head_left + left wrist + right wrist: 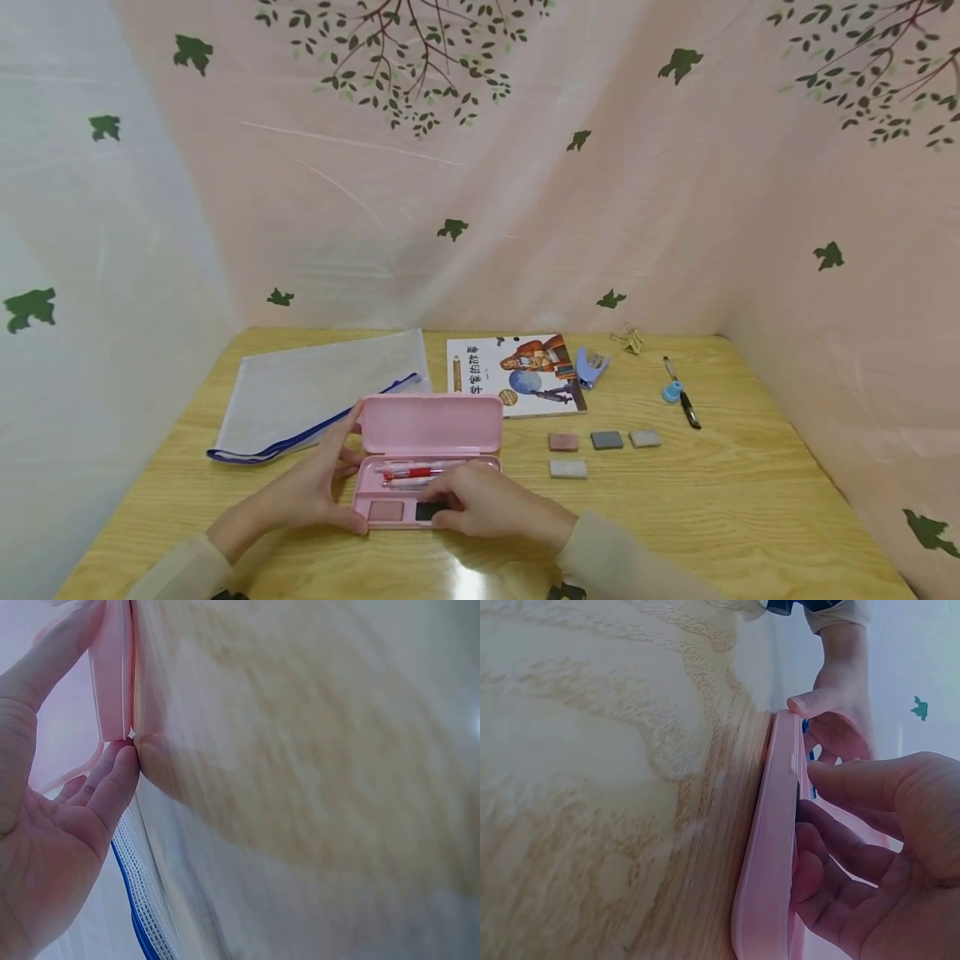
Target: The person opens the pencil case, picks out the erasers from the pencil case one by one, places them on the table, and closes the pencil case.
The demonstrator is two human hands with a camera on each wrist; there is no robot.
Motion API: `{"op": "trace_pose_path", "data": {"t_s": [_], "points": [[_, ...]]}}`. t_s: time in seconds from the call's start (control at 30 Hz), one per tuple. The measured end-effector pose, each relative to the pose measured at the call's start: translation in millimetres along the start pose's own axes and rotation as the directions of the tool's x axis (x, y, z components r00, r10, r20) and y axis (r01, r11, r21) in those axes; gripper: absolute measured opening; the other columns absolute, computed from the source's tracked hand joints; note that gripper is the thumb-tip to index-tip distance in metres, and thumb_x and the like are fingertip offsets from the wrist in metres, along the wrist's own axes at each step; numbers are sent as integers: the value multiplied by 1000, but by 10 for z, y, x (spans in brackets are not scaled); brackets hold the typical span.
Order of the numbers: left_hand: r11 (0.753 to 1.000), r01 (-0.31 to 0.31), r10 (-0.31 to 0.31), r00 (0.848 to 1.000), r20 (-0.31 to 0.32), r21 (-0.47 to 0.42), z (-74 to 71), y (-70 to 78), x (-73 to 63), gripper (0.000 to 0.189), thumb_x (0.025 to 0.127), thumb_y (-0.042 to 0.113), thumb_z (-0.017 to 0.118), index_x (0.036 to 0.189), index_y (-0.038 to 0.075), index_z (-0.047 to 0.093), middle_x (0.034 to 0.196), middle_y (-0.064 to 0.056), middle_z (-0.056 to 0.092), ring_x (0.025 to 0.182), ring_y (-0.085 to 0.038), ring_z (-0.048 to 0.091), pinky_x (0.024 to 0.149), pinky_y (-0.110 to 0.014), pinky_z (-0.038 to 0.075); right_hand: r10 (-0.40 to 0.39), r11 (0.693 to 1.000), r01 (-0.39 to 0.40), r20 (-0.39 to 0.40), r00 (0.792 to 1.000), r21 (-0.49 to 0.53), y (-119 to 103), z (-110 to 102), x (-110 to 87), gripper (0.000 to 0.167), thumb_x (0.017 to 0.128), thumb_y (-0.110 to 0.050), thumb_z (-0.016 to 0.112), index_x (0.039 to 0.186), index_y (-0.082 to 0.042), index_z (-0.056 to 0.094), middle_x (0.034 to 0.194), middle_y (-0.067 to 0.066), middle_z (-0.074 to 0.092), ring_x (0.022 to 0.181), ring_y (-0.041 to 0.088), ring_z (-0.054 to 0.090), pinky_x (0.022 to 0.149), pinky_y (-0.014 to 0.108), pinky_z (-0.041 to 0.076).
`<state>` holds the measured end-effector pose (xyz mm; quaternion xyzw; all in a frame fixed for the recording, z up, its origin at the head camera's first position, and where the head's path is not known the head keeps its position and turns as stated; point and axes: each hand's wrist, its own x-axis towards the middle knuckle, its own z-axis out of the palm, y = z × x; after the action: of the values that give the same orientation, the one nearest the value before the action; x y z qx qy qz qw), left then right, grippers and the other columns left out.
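Note:
An open pink pencil case (432, 425) lies on the table with its lid raised at the back. Several pens (412, 473) fill its rear compartment; a dusty-pink rectangular block (386, 511) sits at the front left. My left hand (318, 487) grips the case's left end, thumb at the front corner and fingers by the hinge and lid. Over the front right part, my right hand (487, 504) pinches a small black rectangular block (431, 510) that is still inside the case. In the right wrist view, part of the block is hidden by the case wall and fingers.
Small pink (563, 442), dark grey (607, 440) and pale blocks (568, 469) lie right of the case. Behind are a mesh zip bag (322, 387), a book (517, 375), a blue stapler (591, 367) and a binder clip (633, 341). A pen (689, 410) lies far right.

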<state>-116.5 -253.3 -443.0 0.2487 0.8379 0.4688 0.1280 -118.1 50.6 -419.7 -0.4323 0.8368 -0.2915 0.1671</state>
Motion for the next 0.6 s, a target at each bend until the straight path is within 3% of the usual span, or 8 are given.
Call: {"op": "trace_pose_path", "data": {"t_s": [0.6], "points": [[1000,22,-22,1000,8,-6,1,5,6,148,65,29,98,161,38,-14,152,-6,23,124,-23,57,107,-42,47,-102,993,98,-61,993,-59,25,68,7,26,89,-11,77,115,-15,77,104,-11,69,90,-2,57,83,10,46]]}}
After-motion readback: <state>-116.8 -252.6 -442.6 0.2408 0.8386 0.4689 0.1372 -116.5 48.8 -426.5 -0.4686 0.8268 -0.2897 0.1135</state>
